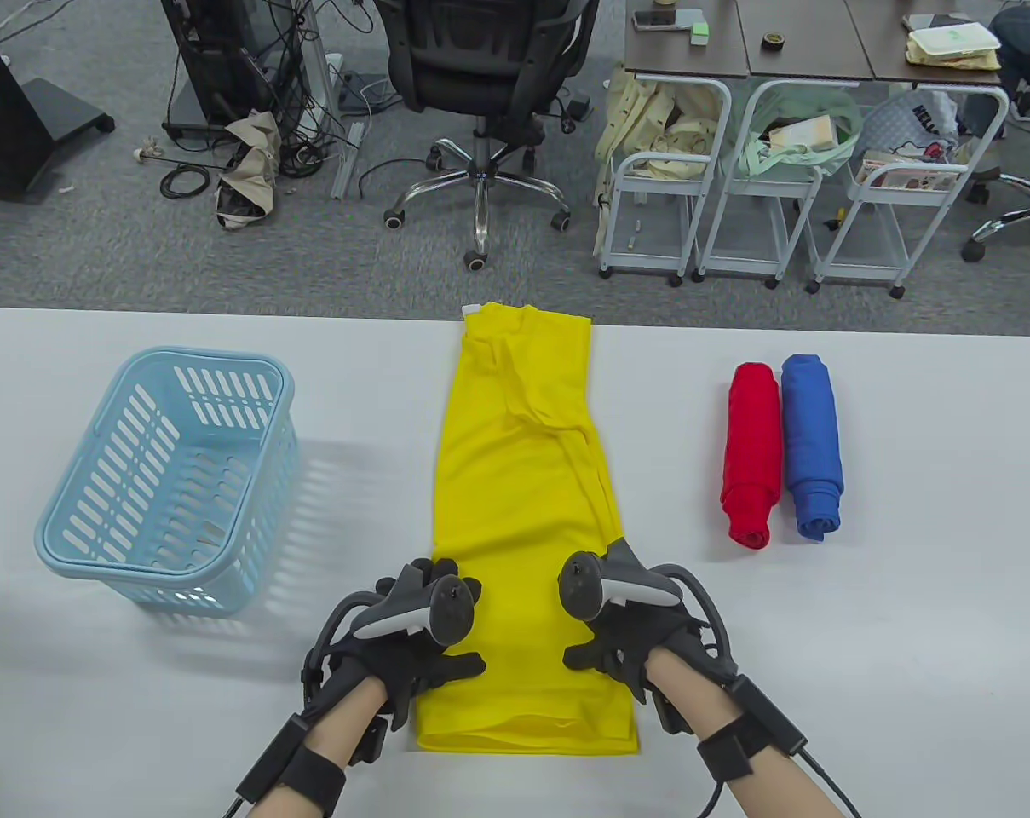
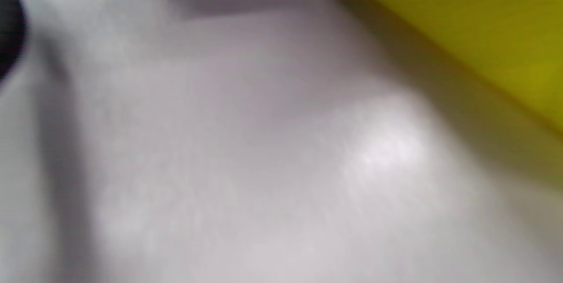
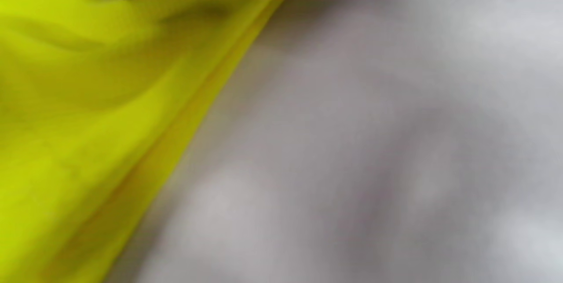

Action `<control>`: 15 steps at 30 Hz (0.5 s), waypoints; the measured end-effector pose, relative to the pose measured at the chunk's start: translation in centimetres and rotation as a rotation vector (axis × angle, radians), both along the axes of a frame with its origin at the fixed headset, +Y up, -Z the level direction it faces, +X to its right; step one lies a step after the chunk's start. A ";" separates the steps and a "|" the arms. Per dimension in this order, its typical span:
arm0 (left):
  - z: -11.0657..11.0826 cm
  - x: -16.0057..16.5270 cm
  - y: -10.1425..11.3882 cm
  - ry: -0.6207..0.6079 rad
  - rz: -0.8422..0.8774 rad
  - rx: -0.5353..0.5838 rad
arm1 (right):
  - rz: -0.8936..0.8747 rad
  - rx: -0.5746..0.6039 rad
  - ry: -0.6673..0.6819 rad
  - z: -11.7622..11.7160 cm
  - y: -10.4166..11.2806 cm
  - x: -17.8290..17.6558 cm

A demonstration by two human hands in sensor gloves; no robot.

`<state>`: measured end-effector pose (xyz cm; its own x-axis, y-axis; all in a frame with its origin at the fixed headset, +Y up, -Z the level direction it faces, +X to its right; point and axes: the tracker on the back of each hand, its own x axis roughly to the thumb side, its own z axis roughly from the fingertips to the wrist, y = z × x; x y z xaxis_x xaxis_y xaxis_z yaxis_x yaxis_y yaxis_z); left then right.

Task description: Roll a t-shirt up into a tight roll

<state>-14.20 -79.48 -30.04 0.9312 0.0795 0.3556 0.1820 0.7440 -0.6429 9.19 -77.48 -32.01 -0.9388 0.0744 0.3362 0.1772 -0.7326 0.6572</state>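
Basket point(image 1: 165, 477), pale blue and slotted, at 9 o'clock on the white bench point(image 1: 906, 596). Yellow t-shirt point(image 1: 523, 477), folded into a long strip, runs from 12 to 6 o'clock at bench centre, unrolled. Left hand point(image 1: 417, 635) lies on the strip's left edge near 6 o'clock, right hand point(image 1: 621, 622) on its right edge; both thumbs spread apart over the cloth; whether the other fingers grip it cannot be told. Red roll point(image 1: 751, 456) and blue roll point(image 1: 811, 447) lie touching at 3 o'clock.
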 end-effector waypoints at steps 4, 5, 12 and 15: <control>0.0 1.0 0.9 0.040 0.043 0.039 | -0.030 -0.017 -0.042 -1.7 0.0 0.0; 0.6 1.4 1.2 0.010 0.056 0.041 | -0.032 -0.016 -0.040 -1.8 0.0 -0.1; 2.4 1.6 -0.3 -0.065 0.028 -0.048 | 0.137 0.146 -0.145 -0.5 1.0 -0.3; 2.5 1.8 -0.3 -0.080 -0.008 -0.039 | 0.191 0.225 -0.015 1.8 1.8 -1.4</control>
